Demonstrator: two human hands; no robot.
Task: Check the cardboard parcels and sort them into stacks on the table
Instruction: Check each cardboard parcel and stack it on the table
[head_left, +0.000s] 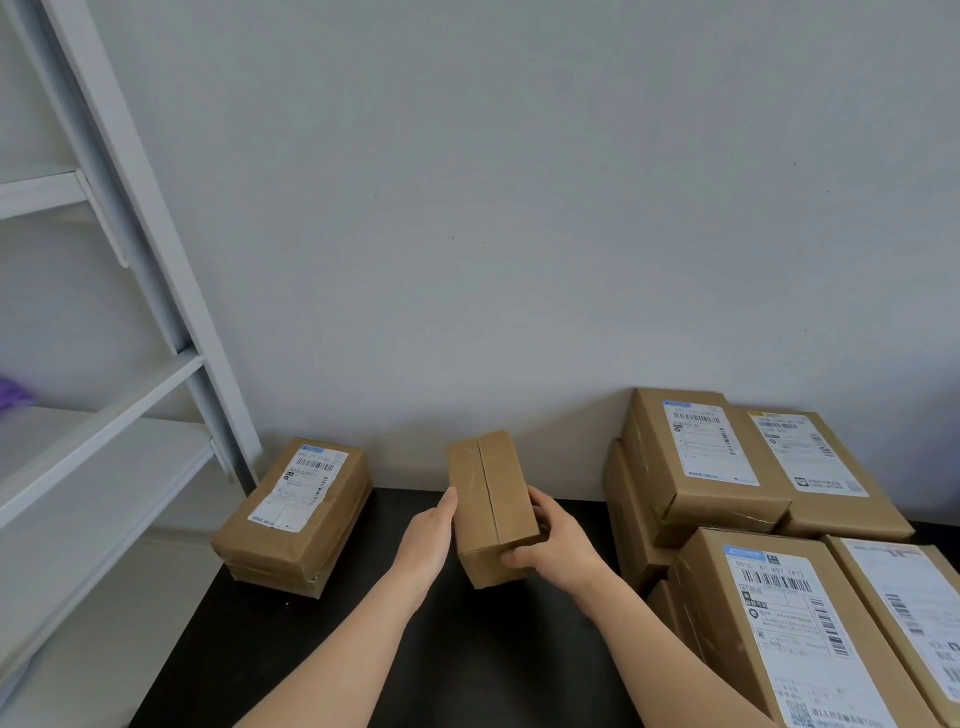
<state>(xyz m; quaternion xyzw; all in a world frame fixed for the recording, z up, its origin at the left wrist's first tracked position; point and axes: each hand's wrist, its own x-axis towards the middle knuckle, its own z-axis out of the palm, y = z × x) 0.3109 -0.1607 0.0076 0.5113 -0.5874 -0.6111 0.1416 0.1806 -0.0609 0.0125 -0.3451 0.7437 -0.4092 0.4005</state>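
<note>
A plain grey wall (519, 208) fills the far side of what I see. On the left stands a white metal shelving rack (150, 249), its upright slanting down to the far left corner of the table. The black table (322, 649) runs from that corner across to the right, and my forearms reach out over its bare middle.

The right pile (701, 457) takes up the right end of the table. It is made of brown cardboard parcels stacked in layers, packed close together. Four tops show, two far against the wall and two near me, each with a white shipping label and barcodes facing up.

The left stack (296, 514) sits at the far left corner of the table, just beside the foot of the rack. It looks like two parcels, a thinner one under a thicker one, and the top one carries a creased white label.

The parcel in my hands (491, 499) is smaller and lies between the two groups, well apart from both. It is tilted, its far end higher, and the face turned up to me is bare cardboard with a seam running along its length. I cannot tell whether its near lower edge touches the table or hangs just above it.

My left hand (428, 535) lies flat against the parcel's left side, fingers straight. My right hand (556, 551) grips the right side, fingers wrapped behind and the thumb pressed on the near end.

A small purple thing (13, 392) shows at the left edge on a rack shelf; it is too cut off to identify.
</note>
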